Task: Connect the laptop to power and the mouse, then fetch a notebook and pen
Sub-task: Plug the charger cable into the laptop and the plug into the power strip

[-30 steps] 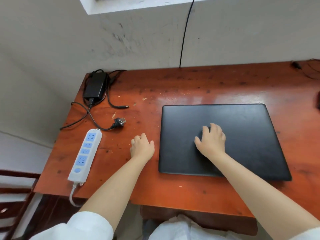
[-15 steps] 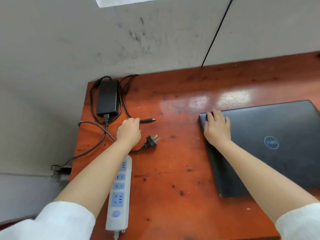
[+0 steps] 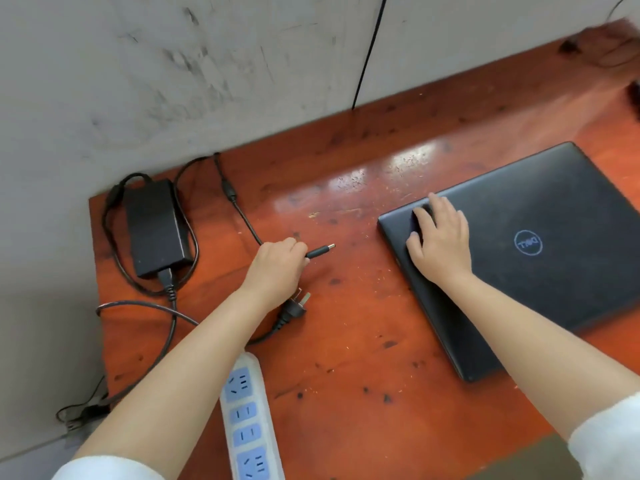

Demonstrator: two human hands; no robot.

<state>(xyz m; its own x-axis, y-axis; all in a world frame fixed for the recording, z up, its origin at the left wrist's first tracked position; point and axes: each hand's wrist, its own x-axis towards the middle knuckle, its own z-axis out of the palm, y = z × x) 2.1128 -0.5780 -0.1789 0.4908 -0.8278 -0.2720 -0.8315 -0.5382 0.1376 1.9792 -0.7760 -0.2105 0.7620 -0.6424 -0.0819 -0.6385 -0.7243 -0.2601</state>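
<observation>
On the scuffed, glossy reddish wooden desk [image 3: 346, 375], the left hand [image 3: 277, 265] is closed around the charger's round barrel plug [image 3: 320, 251], metal tip poking out. The right hand [image 3: 440, 237] lies flat, fingers spread, on the matte black closed laptop [image 3: 554, 258] by the right edge. The boxy power brick [image 3: 156, 226] sits in the far left corner; a white power strip [image 3: 247, 420] lies at the near edge.

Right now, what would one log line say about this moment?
left hand: grips charger barrel plug | right hand: flat on closed laptop | wall plug: unplugged, near power strip
</observation>
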